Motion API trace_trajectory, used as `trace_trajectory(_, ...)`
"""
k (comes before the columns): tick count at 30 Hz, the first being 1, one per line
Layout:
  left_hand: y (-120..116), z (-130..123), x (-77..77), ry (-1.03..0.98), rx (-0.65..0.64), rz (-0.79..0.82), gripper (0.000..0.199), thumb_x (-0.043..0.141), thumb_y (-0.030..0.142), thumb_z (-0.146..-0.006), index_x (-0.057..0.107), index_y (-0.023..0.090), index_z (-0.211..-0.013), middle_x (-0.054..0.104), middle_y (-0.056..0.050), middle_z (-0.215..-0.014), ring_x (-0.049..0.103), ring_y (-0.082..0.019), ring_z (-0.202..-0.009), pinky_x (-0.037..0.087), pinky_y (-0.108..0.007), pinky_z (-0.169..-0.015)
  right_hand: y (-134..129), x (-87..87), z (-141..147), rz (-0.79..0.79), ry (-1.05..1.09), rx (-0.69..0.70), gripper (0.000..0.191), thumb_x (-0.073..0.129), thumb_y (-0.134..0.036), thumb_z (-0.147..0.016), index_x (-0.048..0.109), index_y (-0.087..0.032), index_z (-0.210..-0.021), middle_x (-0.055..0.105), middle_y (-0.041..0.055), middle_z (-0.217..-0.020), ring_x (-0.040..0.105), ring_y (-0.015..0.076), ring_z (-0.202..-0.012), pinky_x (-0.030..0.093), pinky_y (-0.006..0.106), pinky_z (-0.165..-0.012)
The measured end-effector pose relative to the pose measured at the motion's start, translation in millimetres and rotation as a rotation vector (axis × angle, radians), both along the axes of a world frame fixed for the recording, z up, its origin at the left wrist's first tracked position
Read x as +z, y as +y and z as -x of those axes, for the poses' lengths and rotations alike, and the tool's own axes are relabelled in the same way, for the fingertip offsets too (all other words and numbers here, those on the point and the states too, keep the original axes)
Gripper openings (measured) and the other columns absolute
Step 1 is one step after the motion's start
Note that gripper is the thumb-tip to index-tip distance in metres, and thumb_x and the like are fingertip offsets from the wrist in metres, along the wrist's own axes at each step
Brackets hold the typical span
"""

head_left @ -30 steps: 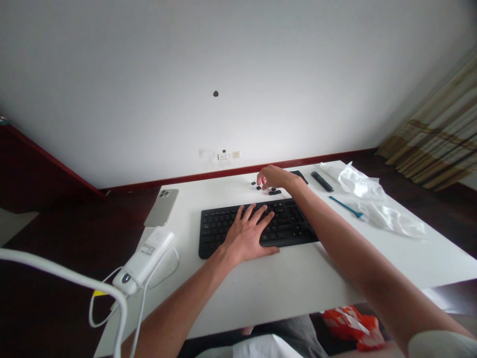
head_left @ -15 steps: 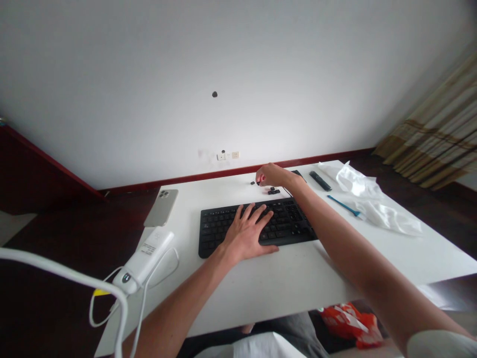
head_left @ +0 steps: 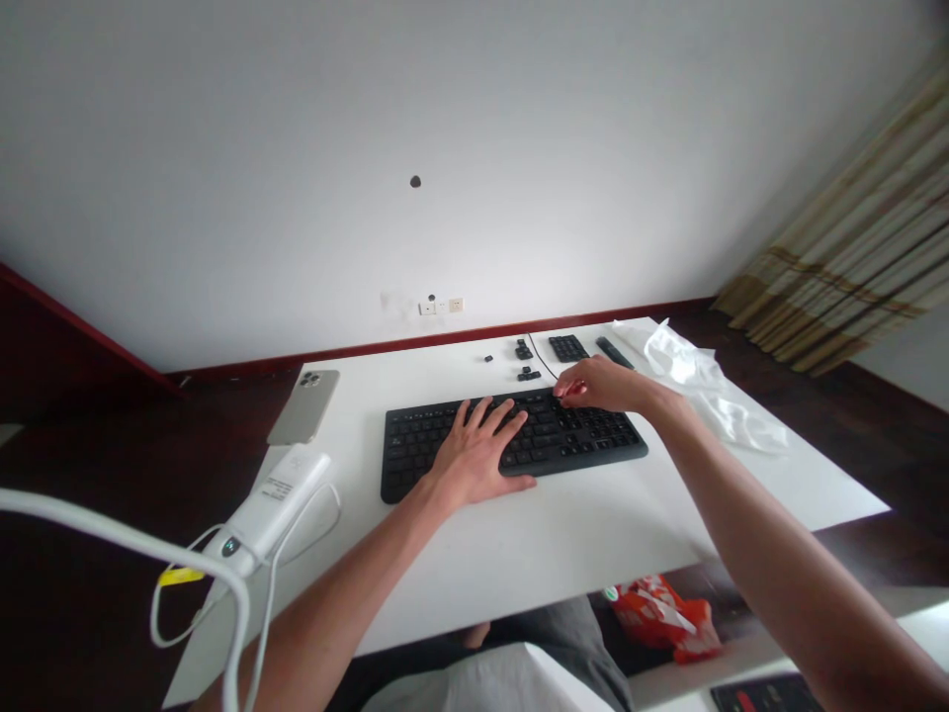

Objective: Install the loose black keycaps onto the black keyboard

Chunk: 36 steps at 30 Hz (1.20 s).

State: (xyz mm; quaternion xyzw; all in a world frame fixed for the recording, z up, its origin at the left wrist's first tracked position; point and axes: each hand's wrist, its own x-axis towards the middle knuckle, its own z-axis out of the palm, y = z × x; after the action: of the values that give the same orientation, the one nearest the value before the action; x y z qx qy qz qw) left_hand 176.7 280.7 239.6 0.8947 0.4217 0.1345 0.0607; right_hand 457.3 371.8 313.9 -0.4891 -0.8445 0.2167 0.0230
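Both bare forearms reach forward from the bottom of the view. The left hand [head_left: 474,457] lies flat, palm down, with its 4 fingers spread and pointing away from the body and the thumb stretched out to the right. The right arm comes in from the lower right, bent slightly at the wrist. The right hand [head_left: 597,386] is curled, fingertips pinched together and pointing left and down.

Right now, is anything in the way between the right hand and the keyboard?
No, nothing visible. The right hand is already at the far edge of the black keyboard, fingertips pinched together over the keys. The left hand rests flat on it, further left.
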Motion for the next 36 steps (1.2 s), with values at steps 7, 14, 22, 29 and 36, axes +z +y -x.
trace_trajectory(7, 0, 0, 1.0, 0.007, -0.004, 0.002, 0.099, 0.057, 0.084, -0.083, 0.037, 0.029, -0.163, 0.032, -0.006, -0.171, 0.026, -0.039, -0.156, 0.016, -0.063, -0.128, 4, -4.7, 0, 0.029, -0.011, 0.01, 0.017, 0.071, -0.027, -0.084, 0.082, -0.023, -0.095, 0.082, 0.0025, -0.09, 0.075, 0.0204, -0.088, 0.056, 0.027, -0.08)
trace_trajectory(14, 0, 1, 2.6, 0.013, -0.005, 0.009, 0.099, 0.056, 0.084, -0.083, 0.036, 0.029, -0.163, 0.032, -0.006, -0.171, 0.026, -0.039, -0.156, 0.016, -0.063, -0.128, 6, -3.7, 8, 0.031, -0.041, 0.024, 0.014, 0.072, -0.023, -0.082, 0.081, -0.023, -0.092, 0.081, 0.0017, -0.089, 0.075, 0.0206, -0.088, 0.055, 0.027, -0.08)
trace_trajectory(22, -1, 0, 3.8, 0.02, 0.0, 0.014, 0.098, 0.057, 0.083, -0.083, 0.036, 0.03, -0.162, 0.032, -0.006, -0.171, 0.026, -0.039, -0.156, 0.016, -0.062, -0.128, 6, 3.3, 22, 0.009, -0.146, 0.021, 0.01, 0.077, -0.017, -0.078, 0.081, -0.024, -0.084, 0.081, 0.0003, -0.085, 0.076, 0.0215, -0.086, 0.053, 0.028, -0.077)
trace_trajectory(29, 0, 0, 4.1, 0.017, -0.007, 0.017, 0.099, 0.054, 0.086, -0.083, 0.036, 0.03, -0.163, 0.03, -0.006, -0.171, 0.025, -0.041, -0.156, 0.017, -0.064, -0.127, 27, 3.6, 25, 0.087, -0.201, 0.035, 0.009, 0.085, -0.018, -0.072, 0.082, -0.024, -0.077, 0.081, 0.0013, -0.082, 0.077, 0.0241, -0.088, 0.054, 0.029, -0.08)
trace_trajectory(36, 0, 0, 2.7, 0.017, -0.003, 0.01, 0.099, 0.056, 0.085, -0.083, 0.036, 0.031, -0.163, 0.031, -0.006, -0.171, 0.024, -0.04, -0.156, 0.015, -0.063, -0.128, 45, 2.1, 32, 0.219, -0.292, 0.008, 0.018, 0.09, -0.024, -0.063, 0.083, -0.025, -0.079, 0.082, 0.0007, -0.085, 0.076, 0.0247, -0.085, 0.054, 0.029, -0.073)
